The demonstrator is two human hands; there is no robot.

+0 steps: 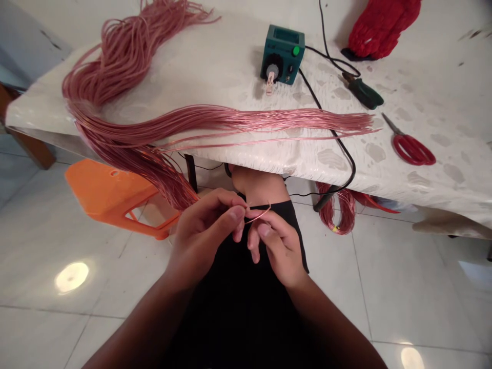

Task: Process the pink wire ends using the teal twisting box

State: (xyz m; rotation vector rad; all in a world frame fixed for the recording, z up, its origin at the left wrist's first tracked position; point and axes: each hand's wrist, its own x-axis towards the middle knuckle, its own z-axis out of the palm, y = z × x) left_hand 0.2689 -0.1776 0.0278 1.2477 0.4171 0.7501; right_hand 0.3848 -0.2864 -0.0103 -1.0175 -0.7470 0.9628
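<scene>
Over my lap, my left hand point(215, 220) has its thumb and forefinger pinched on a thin pink wire point(258, 216). The wire's end curls up across the forefinger of my right hand point(274, 233), whose thumb and fingers are bent close around it. My two forefingers meet at the tips. Behind my left hand, a thick bundle of pink wires point(146, 171) hangs off the table edge. More of these wires point(246, 120) lie stretched along the table's front, and a looped heap point(119, 66) rests at the back left.
On the table point(215, 51) stand a small green machine point(283, 54) with a black cable point(348, 154), dark-handled pliers point(363, 91), red-handled scissors point(413, 148) and a red bundle point(384, 28). An orange stool point(103, 189) is at left. A wire coil point(338, 210) hangs below the table edge.
</scene>
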